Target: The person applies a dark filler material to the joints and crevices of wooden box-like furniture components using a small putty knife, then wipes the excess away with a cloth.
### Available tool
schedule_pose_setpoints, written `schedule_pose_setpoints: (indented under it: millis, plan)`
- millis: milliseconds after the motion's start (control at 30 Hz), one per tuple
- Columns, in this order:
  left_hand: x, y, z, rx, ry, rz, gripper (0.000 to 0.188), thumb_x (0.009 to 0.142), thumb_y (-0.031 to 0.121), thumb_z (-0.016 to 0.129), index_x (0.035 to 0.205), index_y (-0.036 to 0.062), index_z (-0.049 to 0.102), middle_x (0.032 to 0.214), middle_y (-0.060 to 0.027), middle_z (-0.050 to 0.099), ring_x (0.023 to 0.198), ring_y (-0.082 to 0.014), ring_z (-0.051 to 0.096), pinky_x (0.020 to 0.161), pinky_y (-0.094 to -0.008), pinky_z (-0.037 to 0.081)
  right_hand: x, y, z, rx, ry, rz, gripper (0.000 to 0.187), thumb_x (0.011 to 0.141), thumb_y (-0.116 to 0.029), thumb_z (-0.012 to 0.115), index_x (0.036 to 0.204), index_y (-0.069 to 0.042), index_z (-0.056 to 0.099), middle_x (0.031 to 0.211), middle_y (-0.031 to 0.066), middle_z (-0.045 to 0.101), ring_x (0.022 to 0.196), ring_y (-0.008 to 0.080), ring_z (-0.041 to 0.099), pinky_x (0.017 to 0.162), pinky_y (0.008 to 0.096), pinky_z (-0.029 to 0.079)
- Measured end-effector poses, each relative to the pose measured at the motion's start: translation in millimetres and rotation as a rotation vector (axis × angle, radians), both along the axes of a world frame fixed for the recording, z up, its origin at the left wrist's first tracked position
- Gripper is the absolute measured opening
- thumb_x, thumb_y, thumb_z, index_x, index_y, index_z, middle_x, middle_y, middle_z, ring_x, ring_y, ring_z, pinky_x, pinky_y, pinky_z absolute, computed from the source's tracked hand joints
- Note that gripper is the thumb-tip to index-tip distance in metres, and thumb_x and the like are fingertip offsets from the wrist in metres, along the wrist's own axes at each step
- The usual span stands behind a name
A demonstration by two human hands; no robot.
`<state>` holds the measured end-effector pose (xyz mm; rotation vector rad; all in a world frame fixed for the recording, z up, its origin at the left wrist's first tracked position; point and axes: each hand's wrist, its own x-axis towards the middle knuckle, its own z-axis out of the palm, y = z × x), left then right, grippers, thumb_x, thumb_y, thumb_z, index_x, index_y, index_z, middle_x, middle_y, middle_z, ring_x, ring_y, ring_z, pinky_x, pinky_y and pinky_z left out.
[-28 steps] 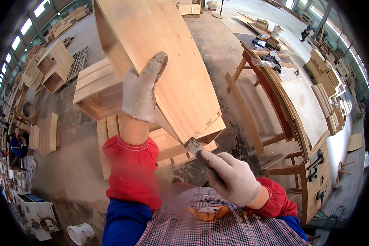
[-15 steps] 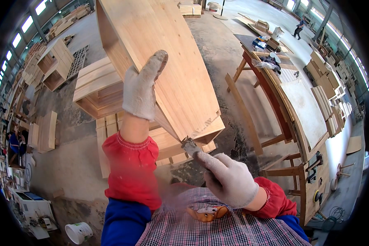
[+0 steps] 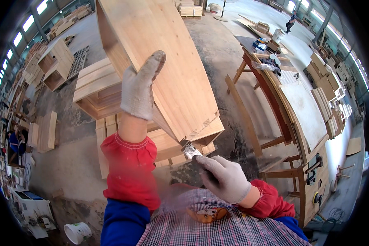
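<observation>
A large pale wooden box (image 3: pixel 176 69) is tilted in front of me, with dovetail joints along its near end. My left hand (image 3: pixel 140 90), in a white work glove, grips its left edge, thumb on the broad panel and fingers mostly hidden behind. My gloved right hand (image 3: pixel 227 180) is closed around a putty knife (image 3: pixel 190 151), its handle largely covered. The smeared blade is at the box's near lower corner; whether it touches the wood I cannot tell. Glove fingertips look dirty.
Under and beside the box are more wooden boxes (image 3: pixel 98 92). A workbench (image 3: pixel 301 110) with tools stands at right. A white bucket (image 3: pixel 78 233) is on the floor at lower left. In the far right a person (image 3: pixel 290 22) is walking.
My right hand has shifted slightly left, and the putty knife has turned so its blade looks paler. My left hand keeps its grip. The distant person has moved left.
</observation>
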<state>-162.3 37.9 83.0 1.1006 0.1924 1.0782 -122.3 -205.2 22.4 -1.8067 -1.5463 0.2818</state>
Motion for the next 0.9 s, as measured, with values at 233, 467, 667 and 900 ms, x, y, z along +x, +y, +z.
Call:
schedule_pose_setpoints:
  millis: [233,467,667,900]
  plan:
    - [1,6,-1,-0.027,0.035,-0.017,0.033,0.083,0.016,0.064,0.104,-0.0097,0.058,0.102,-0.0118,0.062,0.094,-0.0149,0.061,0.087,-0.0257,0.048,7,4,-2,0.050,0.034,-0.022,0.044,0.075,-0.001,0.059,0.118,-0.005,0.053,0.079,0.0106,0.057,0.064,0.0270,0.059,0.056,0.0343,0.048]
    - [0,1,3,-0.047,0.055,-0.001,0.034,0.083,0.017,0.064,0.104,-0.0098,0.058,0.101,-0.0119,0.063,0.093,-0.0149,0.061,0.086,-0.0251,0.048,14,5,-5,0.073,0.048,-0.023,0.044,0.076,-0.001,0.058,0.120,-0.005,0.052,0.079,0.0111,0.057,0.065,0.0278,0.059,0.057,0.0346,0.049]
    - [-2,1,0,-0.035,0.029,0.016,0.035,0.083,0.017,0.064,0.104,-0.0101,0.058,0.102,-0.0123,0.063,0.095,-0.0160,0.061,0.088,-0.0261,0.048,22,-2,15,-0.023,-0.055,0.084,0.047,0.076,-0.003,0.059,0.122,-0.006,0.050,0.080,0.0107,0.057,0.065,0.0264,0.060,0.056,0.0343,0.048]
    - [-4,14,-16,0.218,0.062,-0.049,0.034,0.086,0.004,0.053,0.119,-0.0048,0.050,0.120,-0.0139,0.053,0.110,-0.0206,0.054,0.097,-0.0319,0.044,41,13,54,-0.190,-0.387,0.185,0.045,0.076,-0.013,0.057,0.121,-0.012,0.050,0.083,0.0084,0.060,0.067,0.0265,0.062,0.056,0.0356,0.050]
